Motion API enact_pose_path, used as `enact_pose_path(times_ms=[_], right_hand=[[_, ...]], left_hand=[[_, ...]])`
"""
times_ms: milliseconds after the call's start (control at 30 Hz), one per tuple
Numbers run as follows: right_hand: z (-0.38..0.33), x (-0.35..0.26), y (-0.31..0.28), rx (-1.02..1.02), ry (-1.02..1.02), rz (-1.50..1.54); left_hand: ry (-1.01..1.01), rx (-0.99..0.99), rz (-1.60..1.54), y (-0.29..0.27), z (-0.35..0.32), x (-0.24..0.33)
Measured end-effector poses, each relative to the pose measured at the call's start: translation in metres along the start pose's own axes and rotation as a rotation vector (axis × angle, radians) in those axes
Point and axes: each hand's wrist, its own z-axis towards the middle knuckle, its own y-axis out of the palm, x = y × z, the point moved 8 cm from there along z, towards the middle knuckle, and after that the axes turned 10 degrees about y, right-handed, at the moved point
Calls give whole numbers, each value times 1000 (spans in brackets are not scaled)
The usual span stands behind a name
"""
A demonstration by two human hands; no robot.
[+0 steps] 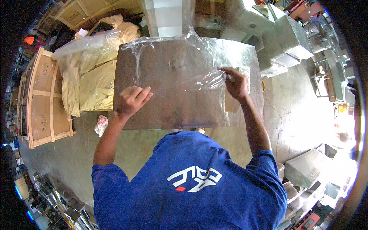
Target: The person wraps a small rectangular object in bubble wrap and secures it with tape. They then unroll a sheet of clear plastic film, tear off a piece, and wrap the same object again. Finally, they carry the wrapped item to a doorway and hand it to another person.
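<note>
A sheet of clear plastic film (210,81) lies wrinkled over a large dark brown tabletop or panel (172,111) in front of me. Glossy folds of it run up to my right hand (236,84), whose thumb and fingers pinch it above the panel's right part. Over the left part, my left hand (133,99) has its fingers bent and drawn together. A thin crease of film leads down to that hand, which seems to grip the edge; the exact contact is hard to see. Along the far edge the film is bunched up and sticks out.
Yellowish wrapping under plastic (90,73) covers a bulky item at the left, beside a wood-framed crate (46,99). Large grey box-shaped units (285,38) stand at the far right. A crumpled white-and-red bag (101,125) lies on the concrete floor (280,103). Metal pieces fill the lower right.
</note>
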Motion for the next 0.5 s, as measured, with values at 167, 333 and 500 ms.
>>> enact_pose_path(times_ms=[167, 333, 500], right_hand=[[-29, 49, 42, -83, 74, -16], [-61, 110, 82, -175, 270, -65], [-91, 135, 110, -195, 316, -36]], left_hand=[[-76, -120, -106, 66, -39, 23], [-195, -290, -210, 114, -76, 43], [-245, -450, -289, 142, -103, 70]])
